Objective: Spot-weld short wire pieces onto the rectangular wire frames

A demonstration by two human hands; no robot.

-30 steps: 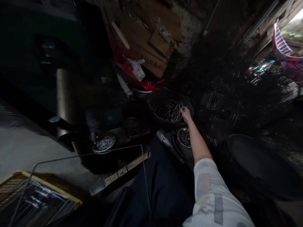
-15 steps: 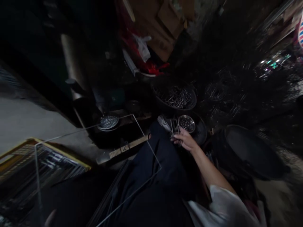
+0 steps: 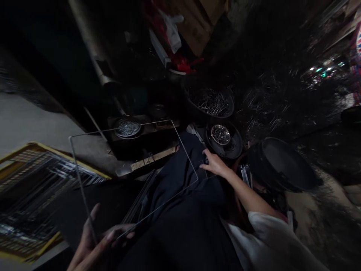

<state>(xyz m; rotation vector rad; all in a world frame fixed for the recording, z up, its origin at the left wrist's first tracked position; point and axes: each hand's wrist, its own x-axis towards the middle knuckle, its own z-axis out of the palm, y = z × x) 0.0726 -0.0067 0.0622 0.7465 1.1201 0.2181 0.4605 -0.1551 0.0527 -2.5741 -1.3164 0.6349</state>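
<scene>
Okay, I see the left hand low in the view, its fingers curled loosely around the lower corner of a thin silver bent-wire rectangular frame, which lies tilted across the dark trousers on the person's lap. The right hand rests at the frame's far edge, fingers half spread; I cannot tell whether they pinch anything. Just beyond that hand, a round steel bowl of nails sits in a black dish, beside a wide black basin heaped with steel nails. A flat round steel tray of small metal pieces sits on a dark stand to the left. A black round pan lies right of the right forearm, and a yellow-rimmed wire crate sits on the grey concrete floor.
</scene>
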